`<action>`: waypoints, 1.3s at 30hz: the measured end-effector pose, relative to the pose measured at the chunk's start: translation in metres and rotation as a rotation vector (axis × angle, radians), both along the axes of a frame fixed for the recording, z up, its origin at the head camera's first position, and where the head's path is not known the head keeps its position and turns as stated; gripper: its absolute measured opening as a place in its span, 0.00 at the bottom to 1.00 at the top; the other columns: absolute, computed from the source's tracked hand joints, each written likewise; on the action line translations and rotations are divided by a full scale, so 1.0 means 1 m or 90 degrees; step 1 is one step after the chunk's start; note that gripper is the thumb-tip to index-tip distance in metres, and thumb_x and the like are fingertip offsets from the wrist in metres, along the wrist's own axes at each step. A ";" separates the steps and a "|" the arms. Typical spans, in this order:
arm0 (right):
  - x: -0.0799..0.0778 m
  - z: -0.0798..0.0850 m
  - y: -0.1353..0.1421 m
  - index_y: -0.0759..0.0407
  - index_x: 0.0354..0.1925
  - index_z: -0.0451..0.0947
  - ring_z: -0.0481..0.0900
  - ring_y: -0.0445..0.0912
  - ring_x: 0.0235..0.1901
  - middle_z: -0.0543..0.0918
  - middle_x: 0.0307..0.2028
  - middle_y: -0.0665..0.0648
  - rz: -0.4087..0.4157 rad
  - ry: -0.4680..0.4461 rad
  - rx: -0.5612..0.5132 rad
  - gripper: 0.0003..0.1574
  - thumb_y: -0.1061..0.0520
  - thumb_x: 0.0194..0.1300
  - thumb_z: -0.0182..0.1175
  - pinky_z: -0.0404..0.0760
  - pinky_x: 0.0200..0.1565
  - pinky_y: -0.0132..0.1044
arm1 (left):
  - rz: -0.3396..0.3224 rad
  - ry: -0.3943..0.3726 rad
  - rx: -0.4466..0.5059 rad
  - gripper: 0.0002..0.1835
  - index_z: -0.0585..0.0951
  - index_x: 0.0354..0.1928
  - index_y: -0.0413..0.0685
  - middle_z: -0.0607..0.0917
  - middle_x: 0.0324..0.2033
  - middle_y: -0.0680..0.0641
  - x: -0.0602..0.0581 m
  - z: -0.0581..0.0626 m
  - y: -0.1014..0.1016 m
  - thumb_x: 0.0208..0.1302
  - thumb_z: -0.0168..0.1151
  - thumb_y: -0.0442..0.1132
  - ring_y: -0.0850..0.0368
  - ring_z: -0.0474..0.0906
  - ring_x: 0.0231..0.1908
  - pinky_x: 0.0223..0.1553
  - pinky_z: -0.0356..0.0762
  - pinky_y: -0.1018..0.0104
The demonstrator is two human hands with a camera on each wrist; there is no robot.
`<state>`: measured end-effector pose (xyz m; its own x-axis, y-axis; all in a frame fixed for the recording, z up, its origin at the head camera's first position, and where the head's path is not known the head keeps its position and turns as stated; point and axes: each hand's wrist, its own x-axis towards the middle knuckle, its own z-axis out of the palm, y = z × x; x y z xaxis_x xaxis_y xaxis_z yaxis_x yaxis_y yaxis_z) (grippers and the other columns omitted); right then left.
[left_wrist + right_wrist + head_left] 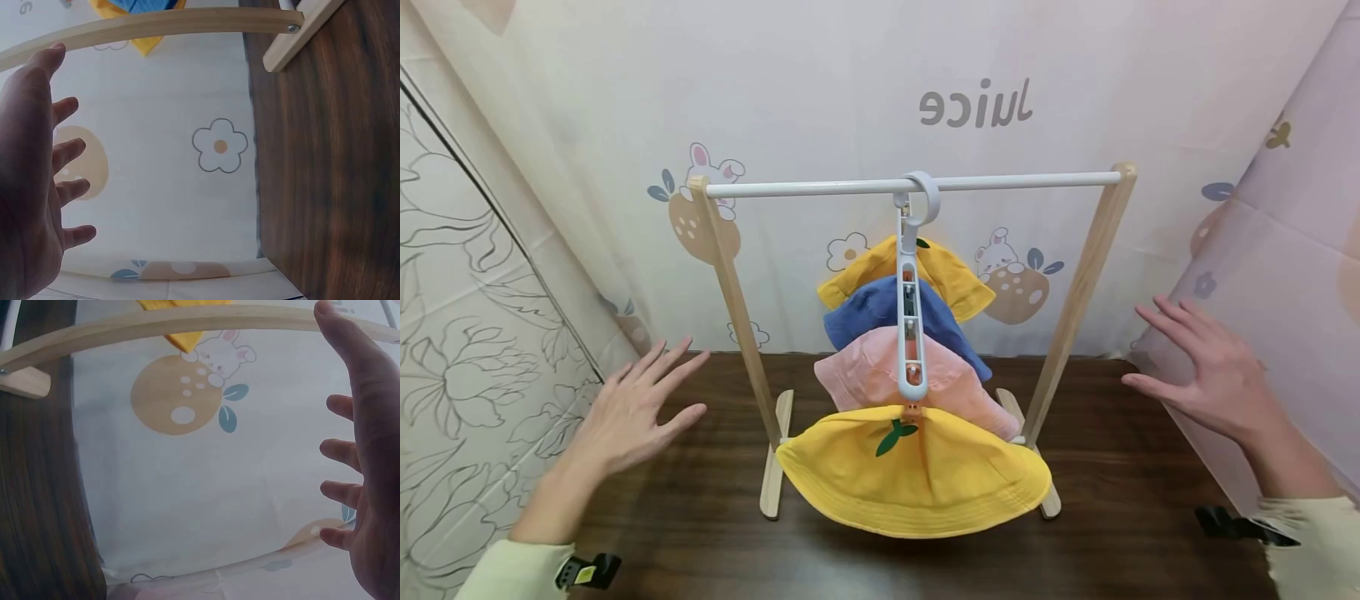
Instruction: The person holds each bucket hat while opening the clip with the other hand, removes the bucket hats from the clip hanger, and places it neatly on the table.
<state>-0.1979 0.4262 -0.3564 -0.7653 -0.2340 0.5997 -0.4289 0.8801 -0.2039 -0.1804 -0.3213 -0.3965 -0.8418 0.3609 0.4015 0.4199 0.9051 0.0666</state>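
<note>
- The step in hand looked like the close of hanging hats: all four hung in a row beneath the one white hanger (911, 317), whose ring went round the rack's upper rail (820, 188).
- Left grip (632, 412) and right grip (1217, 371) were both wide, fingers spread, holding nothing, one outside each post and apart from the rack.
- Any further adjustment would probably have called for bringing the grips inward and pinching a brim or the hanger lightly, without knocking the posts.
- Hats, four: front yellow hat (977, 483), pink hat (857, 367), blue hat (865, 312), rear yellow hat (865, 271).
- An orange clip (912, 412) held the front one; the other fastenings were too small or hidden to count.
- Rack: one, with two wooden posts, standing on the worktop (700, 550).
</note>
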 end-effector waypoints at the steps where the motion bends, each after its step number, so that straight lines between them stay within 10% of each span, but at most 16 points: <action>1: 0.000 0.000 0.000 0.43 0.83 0.74 0.65 0.74 0.84 0.74 0.81 0.71 0.007 0.000 -0.010 0.63 0.46 0.50 0.85 0.60 0.80 0.83 | -0.004 0.004 0.007 0.41 0.67 0.87 0.73 0.68 0.88 0.46 0.000 0.001 0.001 0.75 0.68 0.60 0.27 0.68 0.82 0.70 0.69 0.18; 6: 0.001 0.000 -0.001 0.45 0.83 0.74 0.62 0.58 0.89 0.73 0.83 0.70 0.035 0.002 -0.048 0.62 0.53 0.51 0.84 0.55 0.88 0.73 | -0.024 0.019 0.039 0.41 0.68 0.86 0.71 0.69 0.88 0.47 0.000 0.004 0.004 0.74 0.70 0.57 0.28 0.69 0.82 0.68 0.71 0.19; 12: 0.002 0.003 -0.002 0.47 0.83 0.74 0.54 0.21 0.84 0.73 0.83 0.67 0.059 0.014 -0.077 0.62 0.58 0.51 0.83 0.50 0.86 0.29 | -0.034 0.012 0.077 0.42 0.68 0.87 0.70 0.66 0.89 0.50 0.000 0.006 0.008 0.74 0.71 0.53 0.31 0.67 0.84 0.67 0.70 0.15; 19: 0.005 0.003 -0.006 0.49 0.82 0.75 0.58 0.18 0.81 0.68 0.84 0.31 0.072 0.029 -0.097 0.61 0.61 0.51 0.82 0.51 0.78 0.17 | -0.071 0.029 0.140 0.41 0.71 0.85 0.62 0.69 0.88 0.49 0.001 0.007 0.011 0.72 0.71 0.49 0.37 0.65 0.87 0.67 0.69 0.13; 26: 0.008 0.003 -0.007 0.52 0.82 0.74 0.59 0.19 0.81 0.69 0.84 0.31 0.086 0.030 -0.124 0.59 0.64 0.53 0.80 0.52 0.76 0.15 | -0.104 0.061 0.200 0.39 0.76 0.82 0.57 0.75 0.84 0.45 0.000 0.006 0.012 0.69 0.72 0.44 0.61 0.60 0.89 0.70 0.69 0.15; 30: 0.008 0.007 -0.010 0.55 0.82 0.75 0.63 0.21 0.82 0.72 0.83 0.34 0.106 0.041 -0.139 0.57 0.65 0.54 0.80 0.55 0.77 0.14 | -0.123 0.074 0.229 0.39 0.76 0.82 0.56 0.77 0.82 0.42 0.000 0.006 0.013 0.68 0.71 0.41 0.74 0.56 0.87 0.88 0.61 0.52; 33: 0.009 0.010 -0.012 0.57 0.81 0.76 0.65 0.23 0.81 0.74 0.82 0.35 0.120 0.049 -0.151 0.56 0.67 0.54 0.80 0.58 0.76 0.14 | -0.131 0.080 0.241 0.39 0.76 0.82 0.56 0.78 0.82 0.42 0.001 0.008 0.013 0.68 0.71 0.40 0.77 0.56 0.86 0.82 0.48 0.79; 39: 0.009 0.010 -0.014 0.63 0.78 0.77 0.70 0.25 0.79 0.77 0.80 0.37 0.148 0.064 -0.177 0.52 0.68 0.56 0.80 0.66 0.67 0.12 | -0.147 0.092 0.251 0.39 0.77 0.81 0.56 0.79 0.81 0.43 0.001 0.010 0.014 0.66 0.71 0.40 0.70 0.63 0.86 0.81 0.50 0.83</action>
<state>-0.1886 0.4125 -0.3466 -0.6445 -0.2125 0.7345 -0.6412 0.6734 -0.3679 -0.1795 -0.3071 -0.3868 -0.6834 0.3291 0.6517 0.6372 0.7046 0.3123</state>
